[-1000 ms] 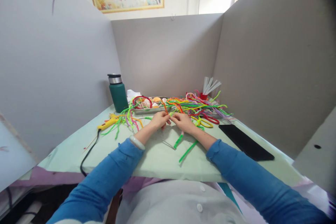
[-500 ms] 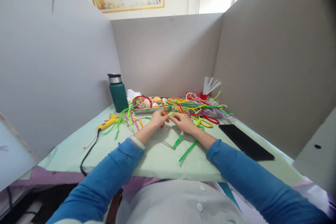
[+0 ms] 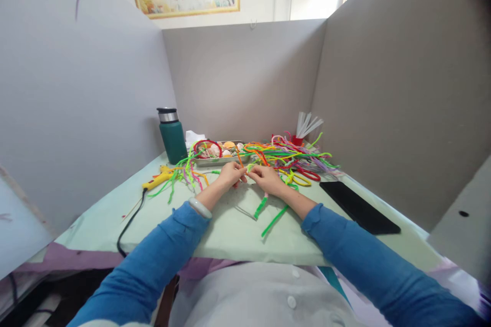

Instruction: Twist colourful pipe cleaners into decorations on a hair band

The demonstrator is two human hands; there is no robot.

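Left hand (image 3: pixel 230 174): forearm stretched forward over the worktop (image 3: pixel 230 235), fingers curled, tips pinching an orange stem (image 3: pixel 240 159) at its near end.
Right hand (image 3: pixel 267 179): mirrored pose, knuckles up, fingertips pinched and meeting the left's; exactly what sits in the pinch too small to tell.
Stem: rising from between the fingertips toward the tray (image 3: pixel 215 161).
Green stem (image 3: pixel 261 207): hanging below the right hand, angled down onto the worktop; a second green piece (image 3: pixel 275 220) just beside.
Pile (image 3: pixel 295 161): behind right hand.
Change: hands a touch lower than half a second ago, otherwise same pinch.
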